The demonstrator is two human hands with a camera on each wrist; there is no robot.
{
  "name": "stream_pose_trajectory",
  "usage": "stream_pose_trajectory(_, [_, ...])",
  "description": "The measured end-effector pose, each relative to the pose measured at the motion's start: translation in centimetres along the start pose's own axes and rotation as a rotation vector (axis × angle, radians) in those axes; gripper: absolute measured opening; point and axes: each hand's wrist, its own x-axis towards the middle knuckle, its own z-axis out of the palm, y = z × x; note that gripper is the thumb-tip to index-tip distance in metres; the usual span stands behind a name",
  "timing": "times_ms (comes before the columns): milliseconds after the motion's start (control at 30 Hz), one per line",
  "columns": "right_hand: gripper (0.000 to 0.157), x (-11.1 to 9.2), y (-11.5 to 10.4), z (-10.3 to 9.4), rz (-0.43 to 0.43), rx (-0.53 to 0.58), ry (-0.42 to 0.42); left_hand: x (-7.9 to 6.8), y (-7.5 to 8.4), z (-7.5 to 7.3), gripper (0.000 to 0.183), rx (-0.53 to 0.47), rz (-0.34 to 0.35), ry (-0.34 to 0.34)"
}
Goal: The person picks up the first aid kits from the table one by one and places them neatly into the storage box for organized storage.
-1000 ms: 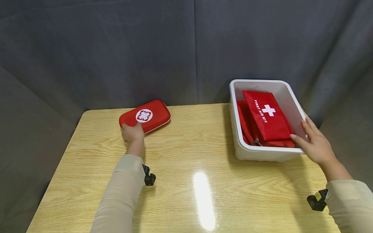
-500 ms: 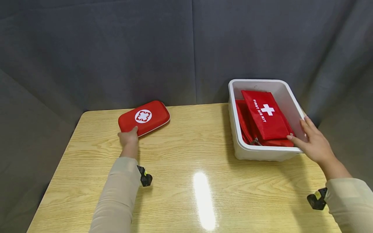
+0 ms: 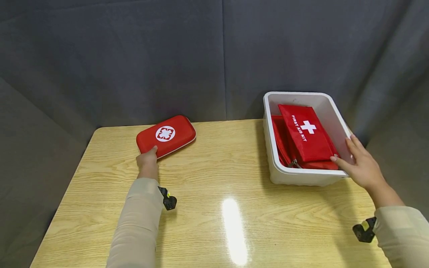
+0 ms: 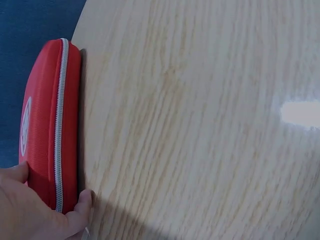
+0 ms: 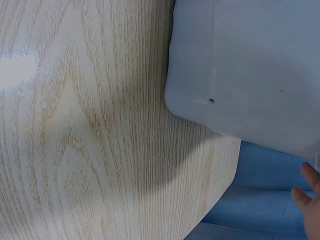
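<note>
Near the table's back left lies a red zippered first aid case [image 3: 181, 128] with a white round emblem. My left hand [image 3: 147, 163] grips its near left corner. In the left wrist view the thumb [image 4: 19, 171] lies on the top, and another finger sits low beside the zip; the remaining fingers are hidden. On the right stands a white plastic bin [image 3: 305, 178], holding a red first aid kit pouch [image 3: 311, 145] on top of other red zippered bags [image 3: 279, 143]. Against the bin's right rim rests my right hand [image 3: 365, 167], fingers spread, thumb reaching over the near corner.
The wooden table [image 3: 207, 178] spans between the two hands and carries a bright light reflection. A grey curtain [image 3: 161, 63] hangs behind the table and along its sides. The bin stands close to the back curtain.
My left hand has slid slightly left and toward me along the case's corner. The case has stayed almost in place, and the right hand and bin look unchanged.
</note>
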Motion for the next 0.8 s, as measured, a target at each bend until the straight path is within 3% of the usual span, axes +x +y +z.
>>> stream_pose_trajectory(100, [0.08,0.0,0.0,0.0,-0.003,0.002,0.003,0.2,0.0,0.0,0.072,-0.105,-0.039,0.0])
stream_pose_trajectory(267, [0.079,-0.1,0.0,0.0,-0.004,0.002,0.004,0.1,-0.5,-0.1,0.087,-0.116,-0.096,0.031])
stream_pose_trajectory(400, [0.079,-0.1,0.0,0.1,-0.006,0.005,0.008,-0.1,-1.0,0.1,0.081,-0.186,-0.034,0.054])
stream_pose_trajectory(533, [0.079,-0.1,0.0,0.0,-0.009,0.009,0.012,0.1,-1.3,0.3,0.07,-0.317,0.02,0.053])
stream_pose_trajectory(800, [0.079,-0.2,-0.2,-0.1,-0.008,0.017,0.009,-0.1,-0.4,-0.1,0.063,-0.513,-0.03,0.087])
